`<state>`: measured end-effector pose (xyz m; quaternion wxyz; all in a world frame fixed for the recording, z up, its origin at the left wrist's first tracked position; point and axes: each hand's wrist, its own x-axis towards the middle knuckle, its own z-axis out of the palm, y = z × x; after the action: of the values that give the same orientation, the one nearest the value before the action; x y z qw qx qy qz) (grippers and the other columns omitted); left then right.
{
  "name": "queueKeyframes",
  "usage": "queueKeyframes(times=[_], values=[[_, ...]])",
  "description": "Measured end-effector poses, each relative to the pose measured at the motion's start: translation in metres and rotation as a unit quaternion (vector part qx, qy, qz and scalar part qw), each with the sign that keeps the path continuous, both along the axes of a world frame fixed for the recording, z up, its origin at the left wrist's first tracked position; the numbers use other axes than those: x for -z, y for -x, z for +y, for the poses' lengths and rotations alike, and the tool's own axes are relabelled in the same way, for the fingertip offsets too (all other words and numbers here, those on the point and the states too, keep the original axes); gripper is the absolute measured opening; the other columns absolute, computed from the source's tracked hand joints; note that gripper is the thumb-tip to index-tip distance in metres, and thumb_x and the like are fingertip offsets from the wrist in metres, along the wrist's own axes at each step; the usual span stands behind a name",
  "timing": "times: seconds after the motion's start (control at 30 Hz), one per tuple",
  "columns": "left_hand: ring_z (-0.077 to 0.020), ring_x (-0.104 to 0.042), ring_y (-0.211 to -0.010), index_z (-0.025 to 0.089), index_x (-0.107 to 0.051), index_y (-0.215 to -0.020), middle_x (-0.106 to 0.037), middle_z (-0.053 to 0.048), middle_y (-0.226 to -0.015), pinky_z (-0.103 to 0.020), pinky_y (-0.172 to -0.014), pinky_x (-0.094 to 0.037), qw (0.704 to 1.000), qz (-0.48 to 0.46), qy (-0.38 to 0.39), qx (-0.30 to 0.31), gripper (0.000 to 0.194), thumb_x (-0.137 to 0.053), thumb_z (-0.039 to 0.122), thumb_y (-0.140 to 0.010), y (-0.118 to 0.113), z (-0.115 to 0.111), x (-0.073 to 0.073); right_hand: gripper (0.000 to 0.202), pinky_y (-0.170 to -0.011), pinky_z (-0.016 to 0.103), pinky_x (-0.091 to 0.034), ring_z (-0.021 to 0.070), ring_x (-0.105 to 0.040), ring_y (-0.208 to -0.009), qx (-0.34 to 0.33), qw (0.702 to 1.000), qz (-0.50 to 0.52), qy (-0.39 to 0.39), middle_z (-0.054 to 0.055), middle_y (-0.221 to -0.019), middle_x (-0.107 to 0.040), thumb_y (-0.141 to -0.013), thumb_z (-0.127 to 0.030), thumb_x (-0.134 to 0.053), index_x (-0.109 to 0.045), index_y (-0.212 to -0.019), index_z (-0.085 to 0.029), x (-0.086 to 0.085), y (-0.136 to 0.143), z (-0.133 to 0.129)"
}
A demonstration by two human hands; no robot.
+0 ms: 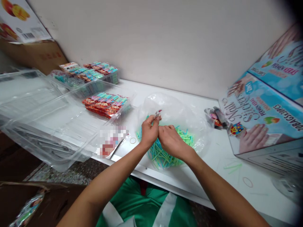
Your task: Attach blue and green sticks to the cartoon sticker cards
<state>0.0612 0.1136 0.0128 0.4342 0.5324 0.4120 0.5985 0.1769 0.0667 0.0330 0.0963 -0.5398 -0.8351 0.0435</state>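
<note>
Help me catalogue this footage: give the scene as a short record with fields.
Left hand: the left hand pinches a small item with a red part, too blurred to identify
Right hand: the right hand is against the left, fingers curled; its grip cannot be told
Below hands: clear plastic bag holding green and blue sticks
Left side: stacked packets in clear plastic
Right side: printed "Nail Stickers" box
Surface: white table
</note>
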Motion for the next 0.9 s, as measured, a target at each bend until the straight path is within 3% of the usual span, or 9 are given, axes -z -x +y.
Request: queueKeyframes(times=[0.1,0.2,0.27,0.33,0.4,0.5,0.63,0.77,0.9], values=[[-0.0160,-0.062,-0.090,0.017,-0.065,-0.090,-0.068,-0.005,-0.091,-0.027,-0.083,-0.045,0.994,-0.098,0.024,-0.034,0.023,-0.057,0.036,-0.080,-0.007,-0.005,0.002,0.021,-0.070,0.029,-0.038,0.0166,-0.052,-0.071,0.061,0.957,0.275,0.070,0.003,-0.075,-0.056,-0.093,-0.032,-0.032,-0.045,-0.083,-0.019,0.004,-0.005,0.003],[-0.0150,-0.062,-0.090,0.017,-0.061,-0.092,-0.066,-0.006,-0.092,-0.028,-0.084,-0.047,0.976,-0.197,0.066,-0.064,0.024,-0.057,0.037,-0.081,-0.014,-0.013,0.006,0.030,-0.068,0.029,-0.043,0.0148,-0.055,-0.071,0.118,0.789,0.595,0.100,0.000,-0.076,-0.056,-0.090,-0.049,-0.033,-0.043,-0.081,-0.022,0.008,0.003,0.004],[-0.0136,-0.063,-0.084,0.017,-0.059,-0.091,-0.066,-0.006,-0.091,-0.027,-0.080,-0.048,0.963,-0.242,0.104,-0.061,0.024,-0.056,0.038,-0.081,-0.022,-0.018,0.009,0.031,-0.068,0.030,-0.045,0.0155,-0.058,-0.073,0.116,0.670,0.724,0.115,0.000,-0.079,-0.058,-0.087,-0.053,-0.038,-0.044,-0.082,-0.023,0.011,0.016,0.004],[-0.0125,-0.063,-0.077,0.017,-0.058,-0.089,-0.066,-0.005,-0.090,-0.028,-0.077,-0.049,0.951,-0.270,0.141,-0.044,0.024,-0.056,0.039,-0.080,-0.027,-0.022,0.011,0.030,-0.069,0.031,-0.047,0.0165,-0.060,-0.076,0.109,0.611,0.774,0.127,0.001,-0.078,-0.060,-0.084,-0.052,-0.045,-0.045,-0.080,-0.022,0.014,0.026,0.003],[-0.0126,-0.063,-0.076,0.016,-0.059,-0.086,-0.066,-0.005,-0.088,-0.028,-0.078,-0.048,0.948,-0.274,0.158,-0.028,0.024,-0.059,0.038,-0.078,-0.023,-0.024,0.010,0.027,-0.072,0.032,-0.048,0.0164,-0.061,-0.077,0.114,0.593,0.790,0.112,0.001,-0.076,-0.061,-0.083,-0.049,-0.049,-0.046,-0.079,-0.022,0.018,0.027,0.004],[-0.0142,-0.062,-0.081,0.015,-0.065,-0.081,-0.067,-0.004,-0.084,-0.027,-0.080,-0.046,0.962,-0.218,0.164,0.013,0.020,-0.065,0.034,-0.073,-0.001,-0.028,0.003,0.027,-0.077,0.032,-0.047,0.0147,-0.061,-0.077,0.144,0.607,0.780,0.052,0.000,-0.076,-0.061,-0.083,-0.048,-0.051,-0.048,-0.081,-0.022,0.024,0.011,0.009],[-0.0167,-0.061,-0.083,0.016,-0.070,-0.083,-0.068,-0.005,-0.089,-0.026,-0.072,-0.045,0.960,-0.067,0.197,0.185,0.023,-0.067,0.035,-0.072,0.022,-0.037,-0.003,0.029,-0.079,0.031,-0.047,0.0131,-0.060,-0.077,0.165,0.624,0.763,0.010,-0.001,-0.077,-0.061,-0.081,-0.049,-0.054,-0.051,-0.082,-0.020,0.028,-0.007,0.013],[-0.0165,-0.060,-0.079,0.014,-0.069,-0.083,-0.068,-0.005,-0.083,-0.026,-0.070,-0.044,0.934,0.005,0.204,0.291,0.027,-0.068,0.038,-0.071,0.018,-0.041,0.005,0.027,-0.076,0.030,-0.048,0.0116,-0.061,-0.073,0.124,0.559,0.819,0.050,-0.003,-0.076,-0.060,-0.079,-0.045,-0.060,-0.052,-0.082,-0.020,0.026,-0.003,0.012],[-0.0145,-0.060,-0.070,0.010,-0.066,-0.076,-0.067,-0.005,-0.073,-0.027,-0.070,-0.044,0.927,-0.063,0.226,0.291,0.027,-0.068,0.036,-0.071,0.012,-0.039,0.014,0.023,-0.079,0.030,-0.048,0.0106,-0.062,-0.072,0.099,0.482,0.866,0.087,-0.005,-0.074,-0.061,-0.076,-0.038,-0.066,-0.052,-0.082,-0.020,0.021,0.000,0.009]])
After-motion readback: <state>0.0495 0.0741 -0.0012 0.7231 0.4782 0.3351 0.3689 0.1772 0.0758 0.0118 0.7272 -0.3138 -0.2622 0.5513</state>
